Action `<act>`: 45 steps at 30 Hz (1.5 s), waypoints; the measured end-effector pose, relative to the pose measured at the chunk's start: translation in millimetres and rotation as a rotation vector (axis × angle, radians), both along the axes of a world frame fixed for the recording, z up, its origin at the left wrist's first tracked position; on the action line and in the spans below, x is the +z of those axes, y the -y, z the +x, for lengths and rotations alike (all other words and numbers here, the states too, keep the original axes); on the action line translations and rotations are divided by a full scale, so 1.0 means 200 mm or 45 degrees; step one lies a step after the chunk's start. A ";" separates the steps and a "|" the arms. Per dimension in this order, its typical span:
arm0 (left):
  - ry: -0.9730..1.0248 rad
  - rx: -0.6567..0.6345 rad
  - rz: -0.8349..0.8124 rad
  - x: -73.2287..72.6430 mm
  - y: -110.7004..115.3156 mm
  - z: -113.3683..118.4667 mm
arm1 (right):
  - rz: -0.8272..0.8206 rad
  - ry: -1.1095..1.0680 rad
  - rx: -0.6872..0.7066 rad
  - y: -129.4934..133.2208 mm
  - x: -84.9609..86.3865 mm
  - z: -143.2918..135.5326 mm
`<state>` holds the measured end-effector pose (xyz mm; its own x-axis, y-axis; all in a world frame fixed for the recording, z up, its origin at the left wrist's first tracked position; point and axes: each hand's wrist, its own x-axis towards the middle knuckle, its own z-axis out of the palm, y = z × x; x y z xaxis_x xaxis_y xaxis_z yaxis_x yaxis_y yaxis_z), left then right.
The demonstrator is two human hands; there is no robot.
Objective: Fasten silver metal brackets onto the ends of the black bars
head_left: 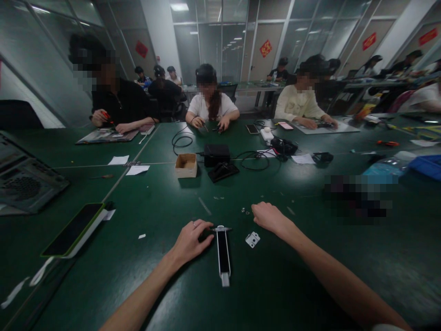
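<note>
A slim white device with a black face and a metal plug-like end (pixel 223 253) lies lengthwise in front of me. A short crosswise rod (pixel 222 229) sits at its far end. My left hand (pixel 193 240) rests on the table just left of it, thumb and index finger apart, the index fingertip at the rod's left end. Further right, my right hand (pixel 270 216) is closed with its fingertips down at the tabletop; what they hold, if anything, is hidden. Tiny metal pieces (pixel 244 210) lie left of those fingertips. Below them is a small pale plate with holes (pixel 252 239).
Ahead stand a small cardboard box (pixel 186 166) and a black box with cables (pixel 216 155). A phone-like device (pixel 75 230) and a computer case (pixel 29 177) are at left. A blue tray (pixel 427 166) lies right. Several people sit across the green table (pixel 165 202).
</note>
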<state>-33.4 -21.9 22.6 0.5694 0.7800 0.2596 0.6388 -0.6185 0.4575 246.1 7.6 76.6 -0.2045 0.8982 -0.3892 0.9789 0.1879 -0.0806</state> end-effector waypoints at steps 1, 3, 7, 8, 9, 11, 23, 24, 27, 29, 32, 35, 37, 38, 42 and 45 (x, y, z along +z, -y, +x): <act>0.014 0.005 0.038 0.00 0.00 0.00 | -0.003 -0.019 0.013 0.00 0.01 0.00; 0.074 0.025 0.137 0.02 0.01 0.01 | -0.014 -0.061 0.053 0.00 0.03 0.00; 0.233 0.023 0.315 0.04 0.02 0.02 | -0.010 -0.427 0.212 0.04 0.09 -0.04; 0.249 0.001 0.328 0.04 0.03 0.02 | -0.012 -0.584 0.251 0.05 0.10 -0.06; 0.255 -0.027 0.332 0.05 0.04 0.03 | -0.024 -0.741 0.282 0.07 0.10 -0.09; 0.248 -0.085 0.327 0.05 0.05 0.04 | -0.063 -0.997 0.288 0.11 0.08 -0.15; 0.319 -0.226 0.402 0.00 0.07 0.06 | -0.112 -1.514 0.076 0.22 -0.12 -0.33; 0.304 -0.217 0.384 0.01 0.06 0.06 | -0.097 -1.475 0.077 0.21 -0.11 -0.32; 0.218 -0.164 0.325 0.02 0.04 0.03 | -0.008 -1.283 0.109 0.18 -0.06 -0.29; 0.129 -0.126 0.293 0.02 0.01 0.00 | 0.061 -1.102 0.136 0.15 -0.03 -0.25; -0.002 -0.097 0.219 0.01 -0.03 -0.04 | 0.098 -0.804 0.161 0.12 0.00 -0.18; -0.085 -0.087 0.114 0.00 -0.05 -0.05 | 0.054 -0.620 0.200 0.10 0.00 -0.15; -0.099 -0.087 0.067 -0.01 -0.04 -0.03 | 0.014 -0.574 0.235 0.10 -0.01 -0.15; -0.094 -0.083 0.048 -0.02 -0.04 -0.03 | -0.003 -0.563 0.249 0.10 -0.01 -0.15; -0.053 -0.053 -0.019 -0.04 -0.03 -0.01 | -0.029 -0.552 0.255 0.11 -0.02 -0.17; -0.001 -0.027 -0.050 -0.06 -0.03 -0.01 | -0.008 -0.564 0.258 0.10 -0.04 -0.18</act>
